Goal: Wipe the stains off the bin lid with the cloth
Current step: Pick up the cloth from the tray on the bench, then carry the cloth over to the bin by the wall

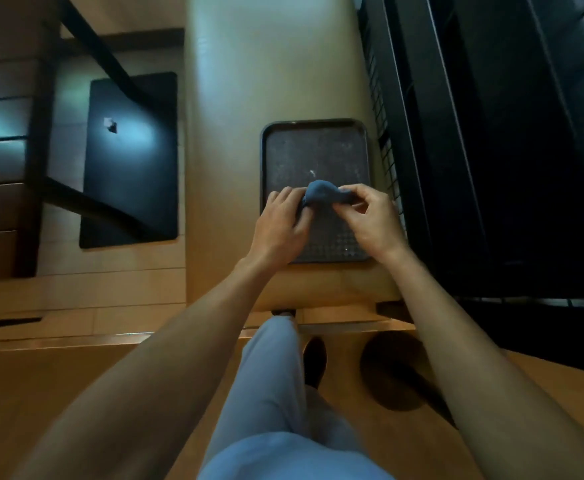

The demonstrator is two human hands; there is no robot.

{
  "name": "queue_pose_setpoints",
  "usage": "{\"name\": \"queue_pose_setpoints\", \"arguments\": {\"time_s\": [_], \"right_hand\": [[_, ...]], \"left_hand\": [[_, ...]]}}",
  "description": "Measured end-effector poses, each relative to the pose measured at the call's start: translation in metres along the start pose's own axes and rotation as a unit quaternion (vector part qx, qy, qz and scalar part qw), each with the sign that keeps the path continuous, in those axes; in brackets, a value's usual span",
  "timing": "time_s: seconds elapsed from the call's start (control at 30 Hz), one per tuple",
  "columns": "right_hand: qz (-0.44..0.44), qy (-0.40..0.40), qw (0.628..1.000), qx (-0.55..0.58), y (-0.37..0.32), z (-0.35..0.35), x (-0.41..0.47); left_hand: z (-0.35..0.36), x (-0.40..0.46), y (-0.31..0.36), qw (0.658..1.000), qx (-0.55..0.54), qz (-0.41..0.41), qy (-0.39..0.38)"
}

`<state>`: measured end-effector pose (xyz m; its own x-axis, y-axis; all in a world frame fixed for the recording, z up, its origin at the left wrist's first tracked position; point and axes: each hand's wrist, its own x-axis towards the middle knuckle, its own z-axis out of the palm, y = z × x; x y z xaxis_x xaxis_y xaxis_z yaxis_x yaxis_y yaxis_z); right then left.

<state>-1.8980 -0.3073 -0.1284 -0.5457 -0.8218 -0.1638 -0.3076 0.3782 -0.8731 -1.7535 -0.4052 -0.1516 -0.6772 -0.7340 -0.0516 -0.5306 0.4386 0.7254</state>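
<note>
Blue cloth (321, 196) bunched between both hands, above the far half of the dark bin lid (318, 157). Left hand (280, 225) pinches its left end, right hand (370, 220) pinches the right end. Lid lies flat on the tan counter (249, 98), whitish stains (312, 173) just beyond the cloth.

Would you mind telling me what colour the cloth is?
The cloth is blue, seen best in the head view.

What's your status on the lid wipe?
Left hand and right hand both pinch the blue cloth above the dark tray-like lid. White stain still there. Nothing in the way.
</note>
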Motion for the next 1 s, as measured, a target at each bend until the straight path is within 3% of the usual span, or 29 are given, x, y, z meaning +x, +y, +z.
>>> {"name": "queue_pose_setpoints", "arguments": {"time_s": [0.4, 0.57, 0.87, 1.0], "right_hand": [[-0.146, 0.010, 0.988, 0.044, -0.130, -0.039, -0.069], [-0.201, -0.022, 0.976, 0.078, -0.176, -0.031, -0.103], [-0.202, -0.142, 0.958, 0.146, -0.225, 0.021, -0.160], [-0.179, -0.179, 0.956, 0.148, -0.235, 0.064, -0.186]], "left_hand": [[-0.100, -0.087, 0.080, 0.979, -0.066, 0.105, 0.160], [-0.149, -0.130, 0.109, 0.958, -0.093, 0.148, 0.226], [-0.203, -0.217, 0.098, 0.936, -0.148, 0.109, 0.300], [-0.218, -0.256, 0.076, 0.930, -0.195, 0.054, 0.306]]}}
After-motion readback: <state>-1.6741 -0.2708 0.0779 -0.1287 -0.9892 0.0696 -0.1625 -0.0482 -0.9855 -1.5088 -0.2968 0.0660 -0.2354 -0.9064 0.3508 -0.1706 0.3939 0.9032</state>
